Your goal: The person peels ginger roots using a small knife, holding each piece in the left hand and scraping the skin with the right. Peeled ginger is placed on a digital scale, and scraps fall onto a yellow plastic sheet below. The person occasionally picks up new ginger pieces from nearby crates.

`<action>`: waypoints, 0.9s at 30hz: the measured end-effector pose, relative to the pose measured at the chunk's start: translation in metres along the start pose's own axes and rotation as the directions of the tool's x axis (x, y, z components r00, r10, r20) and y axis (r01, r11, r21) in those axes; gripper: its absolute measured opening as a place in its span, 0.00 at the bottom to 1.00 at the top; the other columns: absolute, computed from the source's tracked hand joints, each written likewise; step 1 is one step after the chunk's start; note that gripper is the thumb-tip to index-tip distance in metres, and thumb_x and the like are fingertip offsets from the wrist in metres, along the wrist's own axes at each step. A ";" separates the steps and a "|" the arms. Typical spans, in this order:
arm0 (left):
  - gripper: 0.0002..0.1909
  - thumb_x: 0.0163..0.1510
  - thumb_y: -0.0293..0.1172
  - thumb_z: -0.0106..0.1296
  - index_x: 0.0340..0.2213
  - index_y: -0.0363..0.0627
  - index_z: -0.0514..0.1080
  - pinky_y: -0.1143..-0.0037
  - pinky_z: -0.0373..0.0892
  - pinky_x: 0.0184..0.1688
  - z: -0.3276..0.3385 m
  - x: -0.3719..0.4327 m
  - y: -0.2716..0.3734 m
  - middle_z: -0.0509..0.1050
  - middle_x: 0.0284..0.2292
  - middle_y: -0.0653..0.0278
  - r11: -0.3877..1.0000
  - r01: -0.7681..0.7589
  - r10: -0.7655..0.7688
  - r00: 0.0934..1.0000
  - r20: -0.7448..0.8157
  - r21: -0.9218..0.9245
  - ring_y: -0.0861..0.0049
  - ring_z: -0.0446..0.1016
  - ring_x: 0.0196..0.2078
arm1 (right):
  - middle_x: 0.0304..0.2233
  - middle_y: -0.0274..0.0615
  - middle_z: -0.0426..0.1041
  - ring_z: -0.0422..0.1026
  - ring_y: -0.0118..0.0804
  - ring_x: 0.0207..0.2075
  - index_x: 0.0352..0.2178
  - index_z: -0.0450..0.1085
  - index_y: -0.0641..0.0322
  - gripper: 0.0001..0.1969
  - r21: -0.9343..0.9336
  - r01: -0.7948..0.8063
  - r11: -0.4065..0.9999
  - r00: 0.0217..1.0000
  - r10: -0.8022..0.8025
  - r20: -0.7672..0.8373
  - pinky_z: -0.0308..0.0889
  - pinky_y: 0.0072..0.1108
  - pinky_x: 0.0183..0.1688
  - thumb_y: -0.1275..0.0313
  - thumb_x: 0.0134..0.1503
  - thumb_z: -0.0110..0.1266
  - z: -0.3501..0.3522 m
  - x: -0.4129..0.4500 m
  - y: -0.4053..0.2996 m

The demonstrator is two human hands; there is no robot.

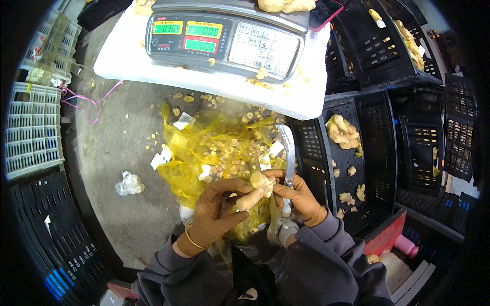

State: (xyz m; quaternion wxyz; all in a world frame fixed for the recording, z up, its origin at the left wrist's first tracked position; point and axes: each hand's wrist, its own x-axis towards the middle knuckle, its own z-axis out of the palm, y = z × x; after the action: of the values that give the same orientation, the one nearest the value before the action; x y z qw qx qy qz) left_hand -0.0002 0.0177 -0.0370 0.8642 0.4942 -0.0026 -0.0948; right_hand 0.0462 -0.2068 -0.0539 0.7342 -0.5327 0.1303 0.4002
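A piece of ginger root [254, 193] is held between my two gloved hands, low in the centre of the head view. The thumb and fingers of my left hand [218, 208] pinch its left side; a yellow bangle circles that wrist. My right hand [296, 195] touches the ginger's right end and also grips a curved knife [289, 153], blade pointing up and away from me. Beneath the hands lie yellow mesh bags [183, 164] with white tags, among many cut ginger slices [233, 153] on the floor.
A digital scale [226, 42] with ginger [285, 4] on it stands on a white foam block [122, 57]. Black crates [327, 160], one holding a large ginger root [343, 132], line the right. White crates [34, 126] stand left. A crumpled plastic bag [130, 184] lies on the floor.
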 end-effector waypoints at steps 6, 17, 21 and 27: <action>0.21 0.49 0.11 0.54 0.46 0.38 0.67 0.73 0.64 0.55 -0.001 0.000 0.003 0.70 0.48 0.58 0.998 -0.040 0.041 0.999 -0.020 0.042 0.72 0.68 0.52 | 0.29 0.35 0.72 0.67 0.21 0.21 0.51 0.66 0.64 0.18 0.020 0.013 1.000 1.000 -0.014 0.006 0.63 0.15 0.26 0.74 0.59 0.52 0.003 0.000 0.013; 0.12 0.58 0.20 0.49 0.45 0.39 0.70 0.74 0.66 0.54 -0.003 -0.002 -0.006 0.73 0.45 0.58 0.995 0.098 -0.091 0.968 -0.232 0.020 0.75 0.71 0.48 | 0.43 0.45 0.72 0.71 0.24 0.35 0.41 0.69 0.64 0.15 -0.084 0.552 0.830 0.823 -0.558 -0.107 0.68 0.15 0.33 0.85 0.50 0.56 0.013 -0.013 -0.009; 0.12 0.59 0.23 0.49 0.45 0.39 0.69 0.73 0.67 0.54 -0.004 -0.001 -0.011 0.73 0.45 0.58 0.994 0.068 -0.087 0.967 -0.238 -0.089 0.74 0.72 0.48 | 0.42 0.46 0.72 0.70 0.33 0.41 0.38 0.70 0.63 0.14 -0.175 0.580 0.796 0.798 -0.598 -0.072 0.65 0.24 0.44 0.85 0.49 0.57 0.013 -0.016 -0.013; 0.14 0.60 0.21 0.46 0.48 0.40 0.67 0.70 0.69 0.53 -0.002 -0.001 -0.011 0.74 0.45 0.58 0.992 0.104 -0.122 0.952 -0.283 -0.076 0.74 0.73 0.48 | 0.38 0.43 0.73 0.71 0.30 0.39 0.38 0.71 0.64 0.14 -0.169 0.529 0.831 0.828 -0.550 -0.113 0.66 0.21 0.40 0.83 0.49 0.60 0.013 -0.016 -0.013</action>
State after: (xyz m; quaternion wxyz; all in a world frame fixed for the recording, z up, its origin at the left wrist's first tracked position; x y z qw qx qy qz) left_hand -0.0025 0.0146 -0.0473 0.8630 0.4759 0.1537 -0.0716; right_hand 0.0420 -0.2039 -0.0305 0.7685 -0.6243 0.0052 0.1405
